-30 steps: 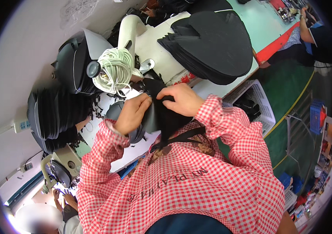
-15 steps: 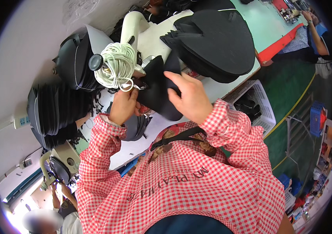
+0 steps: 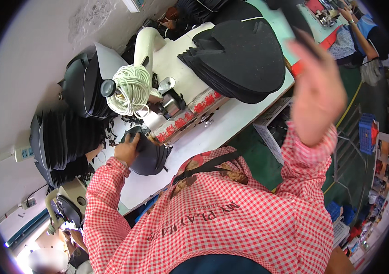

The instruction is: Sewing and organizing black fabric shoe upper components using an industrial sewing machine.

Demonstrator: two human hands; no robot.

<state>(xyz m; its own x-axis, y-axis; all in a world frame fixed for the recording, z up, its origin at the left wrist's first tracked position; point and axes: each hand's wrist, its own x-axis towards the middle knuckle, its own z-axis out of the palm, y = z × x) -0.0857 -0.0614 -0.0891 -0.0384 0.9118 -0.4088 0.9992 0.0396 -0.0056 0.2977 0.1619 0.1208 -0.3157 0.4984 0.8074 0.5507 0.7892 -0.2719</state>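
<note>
At the left end of a cream-coloured bench machine (image 3: 158, 119), my left hand (image 3: 127, 149) has its fingers closed on the upper edge of a curved black sheet piece (image 3: 147, 157). That piece lies on a small stack of like pieces on the white table. High on the right is my right hand (image 3: 318, 93), smeared by motion and away from the machine. A blurred dark strip, apparently another black piece (image 3: 298, 22), sticks out from its fingers. A big fanned stack of black pieces (image 3: 249, 57) rests to the right of the machine.
A coil of white cord (image 3: 130, 89) hangs on the machine's arm. Bundled black stacks (image 3: 68, 132) lean along the wall at left. A white crate (image 3: 267, 132) stands below the table edge. Co-workers sit at lower left and at upper right (image 3: 363, 39).
My right hand has swung up and right from the machine with a black piece. My left hand has dropped from the machine down to the small stack. The machine's metal roller is now uncovered.
</note>
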